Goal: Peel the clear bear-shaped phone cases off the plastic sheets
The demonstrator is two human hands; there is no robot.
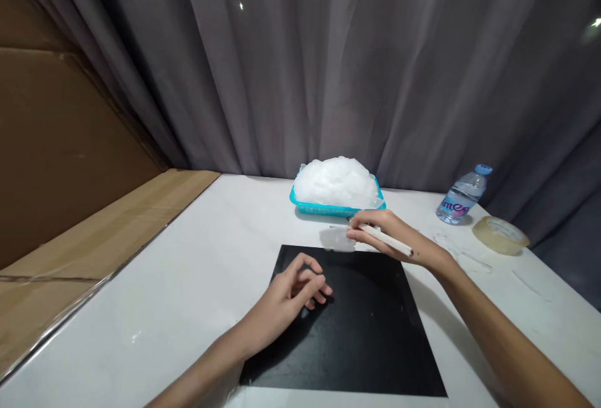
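A black square mat [357,333] lies on the white table [188,283] in front of me. My left hand [295,298] rests on the mat's left part with its fingers loosely curled and nothing in it. My right hand [394,236] hovers at the mat's far edge and grips a thin white stick [387,240]. Just left of that hand a small pale translucent piece [339,240] lies at the mat's far edge. Behind it stands a turquoise basket [328,208] heaped with white fluffy material [337,181].
A small water bottle [462,196] lies tilted at the far right, with a roll of clear tape [500,234] beside it. Brown cardboard [70,164] lines the left side. A grey curtain [352,57] hangs behind the table.
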